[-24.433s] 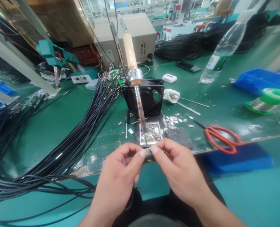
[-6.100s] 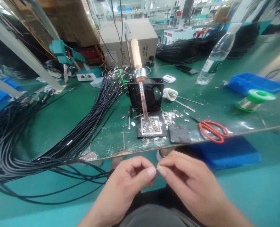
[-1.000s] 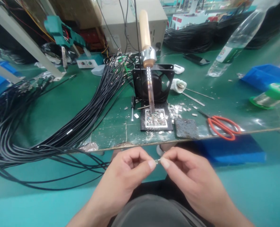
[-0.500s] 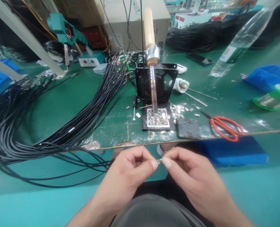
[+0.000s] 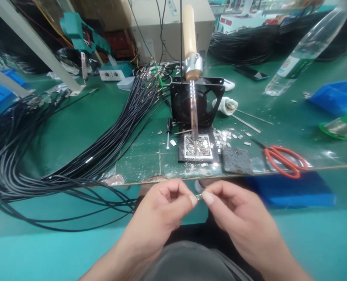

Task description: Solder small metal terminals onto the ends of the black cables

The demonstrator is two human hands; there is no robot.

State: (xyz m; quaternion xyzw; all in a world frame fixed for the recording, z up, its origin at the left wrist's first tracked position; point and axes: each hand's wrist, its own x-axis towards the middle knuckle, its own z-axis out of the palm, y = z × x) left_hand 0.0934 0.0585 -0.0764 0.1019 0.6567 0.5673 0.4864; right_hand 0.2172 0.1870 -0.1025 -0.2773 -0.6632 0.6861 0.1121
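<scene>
Between my two hands, just in front of the table edge, is a small metallic piece (image 5: pixel 199 197), too small to make out its kind. My left hand (image 5: pixel 164 210) pinches its left end between thumb and forefinger. The right end is pinched by my right hand (image 5: pixel 237 210) in the same way. Beyond them on the table, a soldering iron (image 5: pixel 193 105) with a wooden handle points tip down at a square metal frame (image 5: pixel 210 157) filled with small metal bits. A dark rough block (image 5: pixel 237 160) lies to the right of that frame.
Red-handled scissors (image 5: pixel 287 160) lie near the front edge at the right. A black fan (image 5: pixel 176 105) stands behind the iron. Bundled black cables (image 5: pixel 109 132) cover the left side, some hanging over the edge. A plastic bottle (image 5: pixel 302 54), solder spool (image 5: pixel 341 125) and screwdriver (image 5: pixel 168 130) are also there.
The view has shifted slightly, so the table things appear a little further right. Both hands keep their pinch on the small metallic piece, almost unmoved.
</scene>
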